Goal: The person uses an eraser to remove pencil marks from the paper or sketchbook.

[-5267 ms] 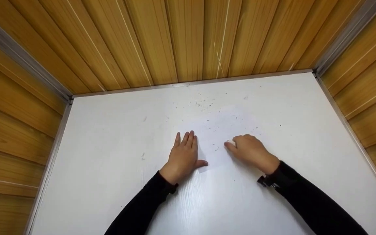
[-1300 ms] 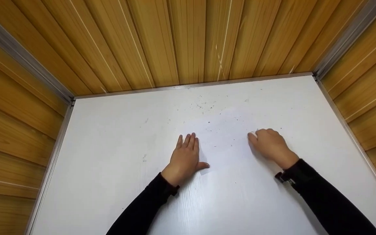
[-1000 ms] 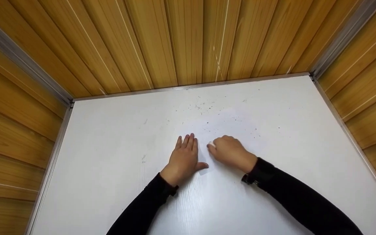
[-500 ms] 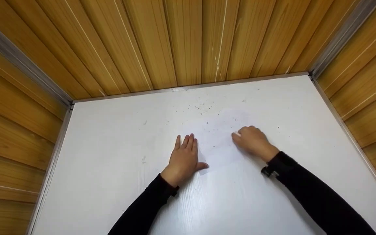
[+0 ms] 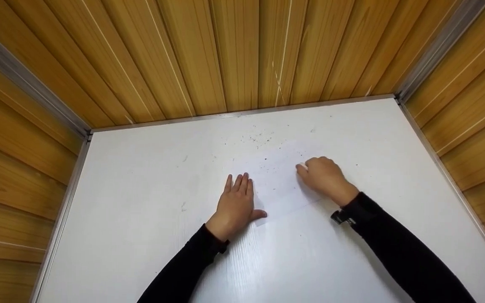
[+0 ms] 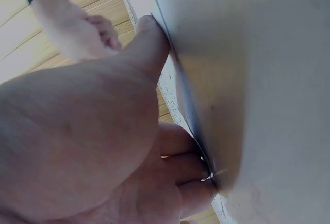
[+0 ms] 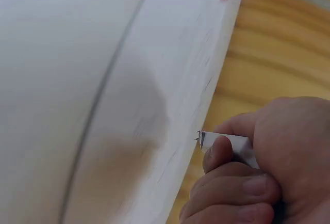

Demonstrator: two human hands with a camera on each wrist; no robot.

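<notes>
A sheet of white paper point(image 5: 278, 200) lies flat on the white table, its lower edge faintly visible. My left hand point(image 5: 235, 206) rests on its left part, fingers straight and thumb spread toward the right. In the right wrist view, my right hand point(image 7: 242, 182) grips a white eraser point(image 7: 234, 144) whose exposed end is dark and has crumbs on it. The head view shows this right hand over the paper's right part, only a bit of eraser peeking out by the thumb. Dark eraser crumbs point(image 5: 265, 159) are scattered on the paper between the hands.
More dark crumbs point(image 5: 259, 138) lie on the white table point(image 5: 141, 210) beyond the paper. Faint smudges mark the tabletop left of the left hand. Wood-look panels point(image 5: 238, 54) wall in the table's back and both sides.
My right hand has swept sideways across the paper with the eraser, far right, then near the left hand, then back right. It now sits slightly farther up. The left hand stays in place.
</notes>
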